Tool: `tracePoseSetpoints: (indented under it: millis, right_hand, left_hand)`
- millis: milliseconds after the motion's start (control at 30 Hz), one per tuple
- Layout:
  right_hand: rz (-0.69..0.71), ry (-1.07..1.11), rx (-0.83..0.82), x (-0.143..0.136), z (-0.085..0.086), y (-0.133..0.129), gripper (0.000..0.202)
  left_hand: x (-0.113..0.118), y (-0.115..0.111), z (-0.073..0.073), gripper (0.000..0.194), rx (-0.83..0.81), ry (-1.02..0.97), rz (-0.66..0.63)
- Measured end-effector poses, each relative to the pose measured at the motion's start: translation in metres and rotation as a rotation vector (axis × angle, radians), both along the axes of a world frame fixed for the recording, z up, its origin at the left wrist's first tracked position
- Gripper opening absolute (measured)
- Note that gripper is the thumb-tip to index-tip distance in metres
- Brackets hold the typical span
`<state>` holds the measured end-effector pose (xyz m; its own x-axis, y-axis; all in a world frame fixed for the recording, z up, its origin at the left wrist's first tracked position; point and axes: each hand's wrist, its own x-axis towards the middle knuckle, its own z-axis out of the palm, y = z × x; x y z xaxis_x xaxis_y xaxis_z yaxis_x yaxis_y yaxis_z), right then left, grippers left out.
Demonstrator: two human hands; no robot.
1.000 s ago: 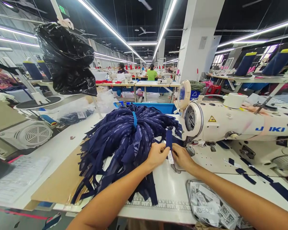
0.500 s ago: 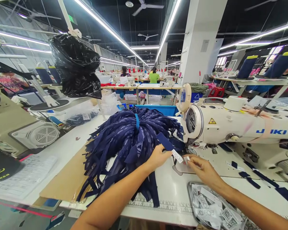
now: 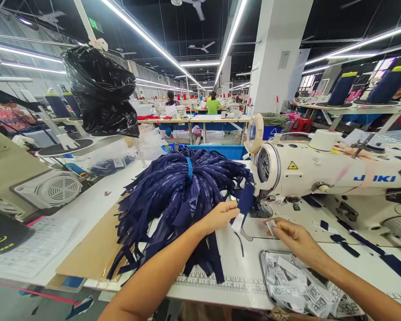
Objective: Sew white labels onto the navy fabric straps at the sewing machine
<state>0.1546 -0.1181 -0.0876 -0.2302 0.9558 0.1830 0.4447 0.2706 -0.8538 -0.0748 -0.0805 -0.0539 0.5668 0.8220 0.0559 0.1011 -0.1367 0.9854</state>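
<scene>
My left hand pinches a navy fabric strip with a white label at its lower end, just in front of the needle area of the sewing machine. Between thumb and fingers of my right hand is a small white label, held apart from the strip. Below that hand lies a metal tray full of printed white labels. A large bundle of navy fabric strips, tied with a blue band, spreads over the table left of the machine.
Navy strip pieces lie on the machine bed at right. A measuring tape runs along the table's front edge. Cardboard and a paper sheet lie at left. A black plastic bag hangs on a pole. Co-workers sit farther back.
My left hand has turned the navy strip more upright, so its label now points down. My right hand has moved right, away from the strip, with its small label.
</scene>
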Motion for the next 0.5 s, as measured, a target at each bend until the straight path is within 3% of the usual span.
tracePoseSetpoints:
  millis: [100, 167, 267, 400, 500]
  right_hand:
    - [-0.064, -0.05, 0.021, 0.019, -0.007, 0.01, 0.043]
    - [-0.111, -0.084, 0.033, 0.034, -0.014, 0.02, 0.043]
    - [-0.178, -0.122, 0.015, 0.052, -0.023, 0.034, 0.041]
    - [-0.245, -0.12, -0.01, 0.056, -0.025, 0.048, 0.039]
    - [-0.274, -0.101, 0.014, 0.05, -0.023, 0.051, 0.039]
  left_hand:
    - [-0.009, -0.003, 0.009, 0.041, 0.033, 0.261, -0.303]
    - [-0.011, -0.006, 0.013, 0.048, 0.089, 0.373, -0.378]
    - [-0.004, -0.006, 0.01, 0.045, 0.252, 0.478, -0.177]
    - [0.02, 0.009, -0.005, 0.01, 0.605, 0.574, 0.194]
    - [0.039, 0.03, -0.019, 0.016, 0.657, 0.51, 0.244]
